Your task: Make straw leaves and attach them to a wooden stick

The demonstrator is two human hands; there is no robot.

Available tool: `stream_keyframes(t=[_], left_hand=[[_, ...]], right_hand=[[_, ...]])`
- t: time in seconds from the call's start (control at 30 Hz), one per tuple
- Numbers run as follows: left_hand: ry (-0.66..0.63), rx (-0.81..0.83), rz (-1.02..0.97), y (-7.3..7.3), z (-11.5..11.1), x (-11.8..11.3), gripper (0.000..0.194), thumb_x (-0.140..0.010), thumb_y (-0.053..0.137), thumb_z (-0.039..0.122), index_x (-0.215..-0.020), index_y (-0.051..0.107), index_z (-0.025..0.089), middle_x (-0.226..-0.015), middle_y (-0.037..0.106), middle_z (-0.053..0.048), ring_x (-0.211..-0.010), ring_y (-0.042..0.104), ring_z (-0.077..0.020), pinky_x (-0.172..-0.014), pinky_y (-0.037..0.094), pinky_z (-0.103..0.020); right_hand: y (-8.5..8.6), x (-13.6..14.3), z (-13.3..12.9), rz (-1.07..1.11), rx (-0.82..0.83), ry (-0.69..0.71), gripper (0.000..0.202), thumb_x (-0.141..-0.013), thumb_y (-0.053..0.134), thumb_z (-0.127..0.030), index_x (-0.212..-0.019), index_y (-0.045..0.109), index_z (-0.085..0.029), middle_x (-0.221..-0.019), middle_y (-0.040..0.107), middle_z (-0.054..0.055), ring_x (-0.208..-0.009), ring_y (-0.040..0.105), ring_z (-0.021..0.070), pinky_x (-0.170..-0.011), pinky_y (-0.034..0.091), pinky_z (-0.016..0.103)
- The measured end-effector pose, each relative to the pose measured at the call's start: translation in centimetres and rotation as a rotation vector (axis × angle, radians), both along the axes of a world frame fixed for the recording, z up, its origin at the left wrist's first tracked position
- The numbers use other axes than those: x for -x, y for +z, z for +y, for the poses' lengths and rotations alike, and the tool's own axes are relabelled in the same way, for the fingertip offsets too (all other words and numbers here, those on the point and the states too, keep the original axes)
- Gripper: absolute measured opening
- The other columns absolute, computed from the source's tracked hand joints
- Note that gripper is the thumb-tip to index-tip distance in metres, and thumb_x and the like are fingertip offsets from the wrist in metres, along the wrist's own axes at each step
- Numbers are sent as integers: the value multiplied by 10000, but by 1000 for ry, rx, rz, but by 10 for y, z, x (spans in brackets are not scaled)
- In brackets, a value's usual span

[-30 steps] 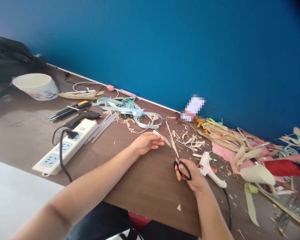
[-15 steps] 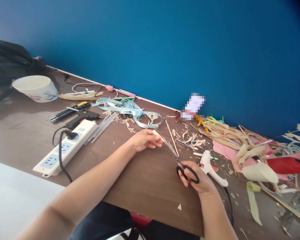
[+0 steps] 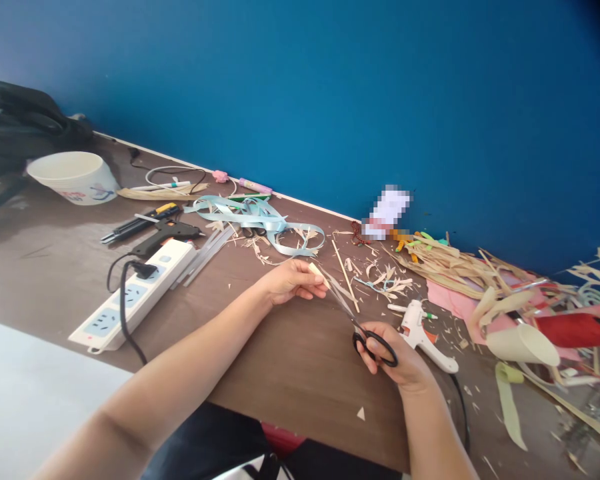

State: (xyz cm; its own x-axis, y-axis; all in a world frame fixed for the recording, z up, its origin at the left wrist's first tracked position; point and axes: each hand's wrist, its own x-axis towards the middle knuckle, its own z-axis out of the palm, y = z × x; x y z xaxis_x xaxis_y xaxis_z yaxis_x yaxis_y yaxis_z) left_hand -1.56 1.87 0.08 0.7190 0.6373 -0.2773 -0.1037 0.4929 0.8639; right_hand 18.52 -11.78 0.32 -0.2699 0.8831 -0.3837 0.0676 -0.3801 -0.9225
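Between its thumb and fingers, my left hand pinches a small pale piece of husk above the middle of the table. My right hand is closed around the black handles of a pair of scissors. The scissor blades point up and left, parted, with their tips at the lower end of the pale piece. Behind the blades a thin straw-coloured stick lies on the table. A white glue gun rests just right of my right hand.
Left on the brown table are a power strip, black glue gun, utility knife and white bucket. Light blue ribbon lies behind my left hand. Dried husks and a paper cup clutter the right.
The scissor blades have opened wider around the tip of the pale piece. My left hand has shifted very slightly right; both hands keep their holds.
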Motion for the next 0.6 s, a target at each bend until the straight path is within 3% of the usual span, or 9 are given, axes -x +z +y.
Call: stream_keyframes(t=[0.37,0.6], left_hand=[[-150,-166,95,-1,-8,-3,151,-596,683,254,-698,676,142,-692,677,-63,-631,626,-122,-497,441,-150],[-142,-177,61,-1,-9,-3,149,-596,682,258,-686,672,141,-683,676,-65,-629,627,-127,-500,440,-156]], right_hand=[[-1,5,1,10,17,16,464,-575,567,-608,-633,513,-151,-379,464,-28,-326,315,64,-388,144,206],[-3,10,1,52,-6,9,479,-577,555,-625,-640,519,-151,-413,453,-26,-342,316,64,-401,155,213]])
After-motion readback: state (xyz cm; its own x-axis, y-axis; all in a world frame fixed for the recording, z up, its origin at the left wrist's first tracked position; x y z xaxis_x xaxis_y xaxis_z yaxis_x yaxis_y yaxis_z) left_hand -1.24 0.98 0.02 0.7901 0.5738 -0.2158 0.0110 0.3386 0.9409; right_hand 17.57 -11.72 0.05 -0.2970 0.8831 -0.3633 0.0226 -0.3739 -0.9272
